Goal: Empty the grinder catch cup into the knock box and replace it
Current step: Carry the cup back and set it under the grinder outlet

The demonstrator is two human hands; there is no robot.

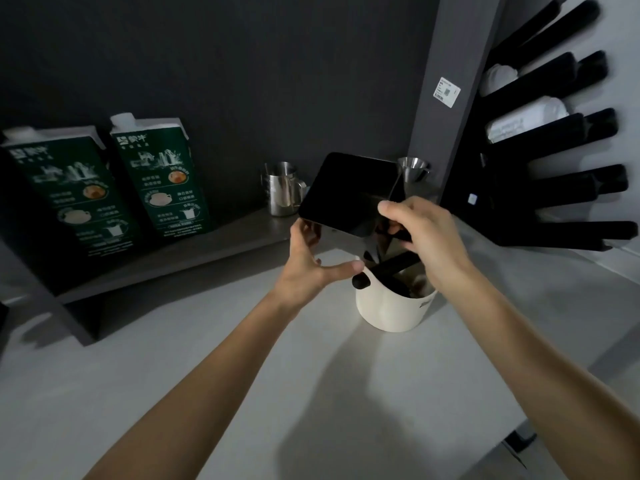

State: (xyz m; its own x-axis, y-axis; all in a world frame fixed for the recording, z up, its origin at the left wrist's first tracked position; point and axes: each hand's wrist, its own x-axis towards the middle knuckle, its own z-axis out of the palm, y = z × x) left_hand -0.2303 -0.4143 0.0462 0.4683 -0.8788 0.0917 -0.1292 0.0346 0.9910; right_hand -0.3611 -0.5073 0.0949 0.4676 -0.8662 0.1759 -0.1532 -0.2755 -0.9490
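I tip the glossy black square catch cup (pixel 346 194) above the white round knock box (pixel 388 306) so grounds fall in; my left hand (pixel 308 258) and right hand (pixel 419 233) fingers clench its lower edges.

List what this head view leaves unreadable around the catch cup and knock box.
- Inside of the black catch cup: tipped away, only its dark underside shows.
- Knock box contents: hidden behind the right hand and in shadow.
- Left hand fingertips: hidden under the cup.
- Wall label print: too small.
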